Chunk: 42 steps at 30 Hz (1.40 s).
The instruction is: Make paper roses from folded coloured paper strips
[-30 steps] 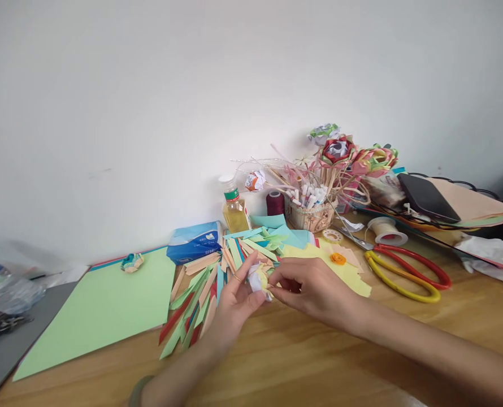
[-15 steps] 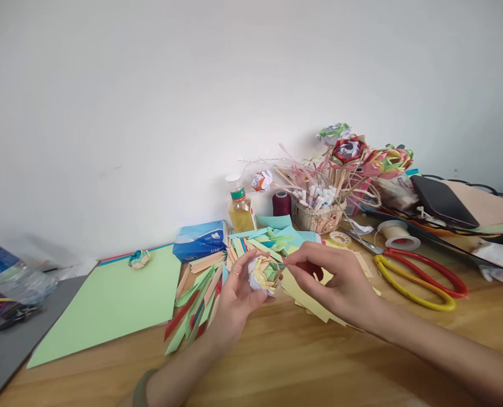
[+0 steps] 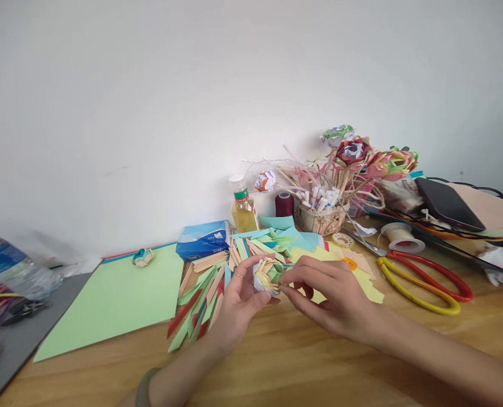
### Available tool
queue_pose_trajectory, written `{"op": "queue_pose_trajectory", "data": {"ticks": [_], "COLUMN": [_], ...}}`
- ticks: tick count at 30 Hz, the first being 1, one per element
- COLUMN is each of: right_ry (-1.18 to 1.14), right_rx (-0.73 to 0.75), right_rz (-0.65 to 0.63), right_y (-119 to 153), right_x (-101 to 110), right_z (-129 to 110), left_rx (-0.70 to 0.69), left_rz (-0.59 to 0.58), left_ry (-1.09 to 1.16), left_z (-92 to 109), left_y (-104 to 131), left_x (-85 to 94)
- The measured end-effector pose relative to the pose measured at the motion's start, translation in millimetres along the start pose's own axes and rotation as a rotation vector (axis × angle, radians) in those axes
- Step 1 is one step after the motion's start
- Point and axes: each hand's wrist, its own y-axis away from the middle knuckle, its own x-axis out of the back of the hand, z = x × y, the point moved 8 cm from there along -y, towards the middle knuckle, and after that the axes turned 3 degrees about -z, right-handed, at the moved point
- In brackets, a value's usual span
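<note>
Paper flower (image 3: 267, 275): left hand (image 3: 238, 302) clasps it, right hand (image 3: 334, 291)'s grip pinches rim; likely shaping; next needs light touch.

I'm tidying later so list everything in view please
Held flower: 1, mixed, centre
Paper strips: many, mixed, centre
Large sheet: 1, green, left
Small flower: 1, teal and cream, on sheet
Pack: 1, blue, centre
Bottle: 1, yellow, back
Spool: 1, maroon, back
Basket: 1, beige, back
Stemmed flowers: several, mixed, around basket
Scissors: 1, red and yellow, right
Reel: 1, cream, right
Paper scraps: several, yellow, right
Rosette: 1, orange, right
Phone: 1, black, right
Plastic: uncounted, clear, left
Table: 1, brown, below
Left hand: 1, holding flower
Right hand: 1, touching flower
</note>
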Motion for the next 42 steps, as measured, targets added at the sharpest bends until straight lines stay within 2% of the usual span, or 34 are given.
{"op": "queue_pose_trajectory", "data": {"ticks": [5,10,14,22,26,32,42], "right_ry": [0.004,-0.034,0.044,0.168,0.193,0.01,-0.07], "right_rx": [-0.011,-0.051,-0.009,0.099,0.155,-0.015,-0.106], "right_rz": [-0.069,-0.105,-0.119,-0.091,-0.071,-0.009,-0.025], "right_y": [0.2,0.3,0.3,-2.6,-2.5,-5.3,-6.2], "right_x": [-6.2,-10.8,-11.7,-8.8,-4.9,5.4,1.7], "right_z": [0.0,4.8,2.7,-5.0,-10.6,5.0,13.3], "left_rx": [-0.058,-0.128,-0.198,-0.218,-0.155,0.07,0.151], "left_rz": [-0.06,-0.064,-0.062,-0.04,0.002,0.029,0.1], "left_ry": [-0.029,-0.107,-0.196,-0.194,-0.13,0.079,0.202], "left_z": [6.5,11.0,13.3,14.9,13.8,1.1,-12.0], "left_y": [-1.5,-3.4,-1.6,-1.9,-3.1,-1.9,-2.6], "left_x": [-5.2,-4.4,-2.7,0.7,2.0,1.3,6.6]}}
